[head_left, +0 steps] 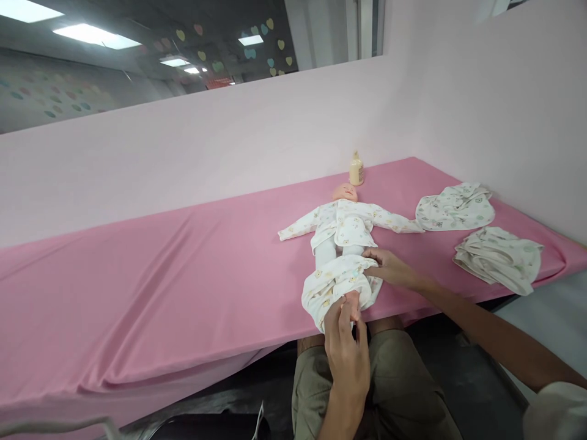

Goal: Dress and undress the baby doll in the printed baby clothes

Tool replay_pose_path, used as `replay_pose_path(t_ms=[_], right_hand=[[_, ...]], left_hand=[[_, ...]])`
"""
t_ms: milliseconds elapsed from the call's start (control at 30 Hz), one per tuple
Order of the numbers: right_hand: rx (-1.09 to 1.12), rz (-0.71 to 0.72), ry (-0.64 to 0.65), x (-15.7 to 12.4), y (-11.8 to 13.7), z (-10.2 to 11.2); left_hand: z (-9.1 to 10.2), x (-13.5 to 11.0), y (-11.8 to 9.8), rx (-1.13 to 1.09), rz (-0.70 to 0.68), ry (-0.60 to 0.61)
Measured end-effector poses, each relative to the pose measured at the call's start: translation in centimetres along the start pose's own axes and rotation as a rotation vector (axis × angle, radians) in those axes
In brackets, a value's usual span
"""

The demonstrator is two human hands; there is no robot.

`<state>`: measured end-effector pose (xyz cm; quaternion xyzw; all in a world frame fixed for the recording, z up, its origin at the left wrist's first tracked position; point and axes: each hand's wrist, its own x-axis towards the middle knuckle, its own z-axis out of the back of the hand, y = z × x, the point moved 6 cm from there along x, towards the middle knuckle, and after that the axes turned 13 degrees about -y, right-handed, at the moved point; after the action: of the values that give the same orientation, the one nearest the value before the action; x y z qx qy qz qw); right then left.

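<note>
Near the front edge of the table (206, 293), toward its right end, we have the doll (345, 194) on its back, head toward the far edge and feet toward us. It wears a patterned top (354, 231), with both sleeves stretched out sideways. The pants (337, 275) are bunched around the lower legs, leaving the white thighs showing. Our right hand (389, 269) pinches the edge of the pants between thumb and fingers. Our left hand (346, 342) has its fingers bent around a foot (352, 300) at the front edge; whether they grip the foot or the cloth beside it, we cannot tell. Just beyond the head, by the far edge, a bottle (356, 172) stands upright. Toward the right end we see a spread bib (454, 209) and, nearer the front edge, folded clothes (498, 256).
</note>
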<state>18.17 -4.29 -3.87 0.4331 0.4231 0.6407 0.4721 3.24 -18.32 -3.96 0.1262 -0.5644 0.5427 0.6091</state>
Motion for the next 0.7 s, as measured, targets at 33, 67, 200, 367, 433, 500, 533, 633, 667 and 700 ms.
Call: replay_pose_path(t_ms=[33,67,200,367,433,500,533,633,667,700], right_hand=[[0.026,-0.021,0.054,0.1,-0.2,0.0],[0.041,-0.032,0.089,0.1,-0.4,0.2],[-0.004,-0.002,0.148,-0.2,-0.6,1.1],[0.055,-0.025,0.348,-0.9,-0.5,1.5],[0.068,-0.037,0.373,-0.8,-0.6,1.7],[0.064,-0.047,0.389,-0.6,-0.8,1.8],[0.071,-0.056,0.401,-0.5,-0.8,1.7],[0.103,-0.08,0.413,-0.2,-1.0,1.7],[0.101,-0.084,0.412,-0.2,-1.1,1.7],[0.09,-0.083,0.409,-0.2,-1.1,1.6]], left_hand=[[0.1,-0.1,-0.1,-0.002,-0.009,0.021],[0.3,-0.2,-0.1,-0.005,-0.026,0.042],[2.4,-0.1,1.1,-0.024,-0.092,0.052],[4.3,1.8,6.7,0.014,0.177,0.168],[3.6,2.2,8.4,-0.021,0.308,0.394],[2.9,2.5,9.1,-0.05,0.365,0.542],[2.6,2.7,9.3,-0.054,0.377,0.575],[1.5,3.3,9.9,-0.029,0.387,0.584],[1.1,3.5,10.2,-0.014,0.375,0.57],[0.8,3.9,10.4,0.005,0.353,0.541]])
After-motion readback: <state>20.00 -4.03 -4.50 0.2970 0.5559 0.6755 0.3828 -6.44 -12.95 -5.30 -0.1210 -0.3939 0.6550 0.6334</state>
